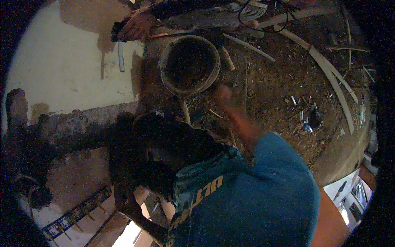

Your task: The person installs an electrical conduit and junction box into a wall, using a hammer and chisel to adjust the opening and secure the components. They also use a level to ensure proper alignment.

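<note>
A round bucket (pixel 163 75) with a dirty rim and dark inside stands on the ground ahead of me. My right hand (pixel 224 95) is beside its near right side, blurred, with its fingers not readable. A pale wooden handle (pixel 185 110) sticks out below the bucket, and another wooden handle (pixel 227 58) lies at its right. My left arm (pixel 142 218) bends at the lower left into deep shadow, where its hand cannot be made out. Across from me, another person's hand (pixel 138 28) grips a black tool with a flat pale strip (pixel 121 57) against the wall.
A partly plastered wall (pixel 78 70) with dark, rough patches rises at the left. Curved wooden strips (pixel 329 76) lie on the dirt floor at the right, near scattered litter (pixel 307 119). A black cable (pixel 284 24) loops at the top. A ladder-like frame (pixel 78 214) shows at the lower left.
</note>
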Tool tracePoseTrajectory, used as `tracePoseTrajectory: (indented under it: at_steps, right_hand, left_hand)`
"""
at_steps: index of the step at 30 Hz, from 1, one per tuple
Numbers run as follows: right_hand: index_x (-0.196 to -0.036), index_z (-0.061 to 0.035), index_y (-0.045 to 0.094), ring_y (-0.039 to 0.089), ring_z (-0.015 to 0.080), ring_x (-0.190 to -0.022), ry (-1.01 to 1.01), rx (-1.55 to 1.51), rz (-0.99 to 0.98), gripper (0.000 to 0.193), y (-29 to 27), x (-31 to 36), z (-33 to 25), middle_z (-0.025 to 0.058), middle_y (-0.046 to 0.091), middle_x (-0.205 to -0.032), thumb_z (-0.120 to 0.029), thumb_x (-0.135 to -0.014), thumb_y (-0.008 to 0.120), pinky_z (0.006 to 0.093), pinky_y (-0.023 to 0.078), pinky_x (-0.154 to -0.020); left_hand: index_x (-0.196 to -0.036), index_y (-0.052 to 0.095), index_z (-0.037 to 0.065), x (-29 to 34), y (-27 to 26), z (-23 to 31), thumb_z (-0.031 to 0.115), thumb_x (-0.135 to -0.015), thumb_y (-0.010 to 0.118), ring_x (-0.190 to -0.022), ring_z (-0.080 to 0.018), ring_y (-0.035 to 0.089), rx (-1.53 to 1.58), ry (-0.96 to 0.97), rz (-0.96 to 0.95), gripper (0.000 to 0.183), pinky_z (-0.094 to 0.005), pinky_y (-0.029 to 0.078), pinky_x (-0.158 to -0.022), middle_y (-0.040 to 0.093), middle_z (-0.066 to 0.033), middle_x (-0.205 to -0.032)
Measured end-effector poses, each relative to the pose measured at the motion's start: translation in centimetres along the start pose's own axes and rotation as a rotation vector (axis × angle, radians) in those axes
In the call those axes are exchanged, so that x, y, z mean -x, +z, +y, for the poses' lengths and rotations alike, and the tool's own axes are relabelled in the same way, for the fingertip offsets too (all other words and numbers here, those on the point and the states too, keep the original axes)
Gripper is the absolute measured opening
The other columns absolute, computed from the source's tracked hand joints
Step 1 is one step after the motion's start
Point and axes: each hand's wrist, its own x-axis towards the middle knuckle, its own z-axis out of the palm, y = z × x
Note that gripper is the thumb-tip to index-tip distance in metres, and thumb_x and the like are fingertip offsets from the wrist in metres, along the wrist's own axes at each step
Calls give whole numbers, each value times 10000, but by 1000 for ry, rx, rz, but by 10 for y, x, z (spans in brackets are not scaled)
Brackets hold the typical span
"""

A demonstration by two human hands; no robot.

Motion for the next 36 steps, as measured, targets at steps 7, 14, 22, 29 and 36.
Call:
tracePoseTrajectory:
  at_steps: [7,14,22,29,36]
  right_hand:
    - [-1036,-53,713,699,357,-856,-287,7,-205,324,71,34,21,167,719,-968,-331,-892,626,475,565,-741]
    - [-1145,-71,676,698,360,-910,-249,17,-377,417,145,14,-32,184,698,-1069,-389,-876,652,473,558,-770]
    - [-1238,-77,626,688,361,-959,-104,-312,1,554,41,29,-17,231,647,-1186,-451,-838,705,464,545,-810]
    - [-1167,-47,627,668,364,-950,287,-533,8,488,-19,-39,-2,219,649,-1133,-388,-837,740,496,520,-849]
    - [-1084,-60,618,624,259,-789,-186,-632,166,365,-55,44,161,106,638,-987,-296,-824,718,459,528,-711]
  left_hand:
    - [-1124,695,-31,-22,9,-12,93,-863,711,-1025,-285,665,-178,222,-92,289,-396,520,-911,715,-148,-1144]
    - [-1104,713,-6,-38,19,2,104,-862,713,-986,-271,675,-298,352,-129,266,-370,530,-887,723,-134,-1132]
    - [-1161,690,5,-11,23,24,136,-835,767,-987,-288,678,-269,216,-25,360,-385,526,-912,716,-152,-1139]
    - [-1181,675,21,-4,48,11,168,-796,812,-1059,-331,655,-142,-70,-15,434,-422,494,-971,700,-167,-1164]
    - [-1193,668,23,-5,69,-7,174,-790,818,-1123,-342,626,-48,-90,-47,455,-434,465,-1012,680,-172,-1202]
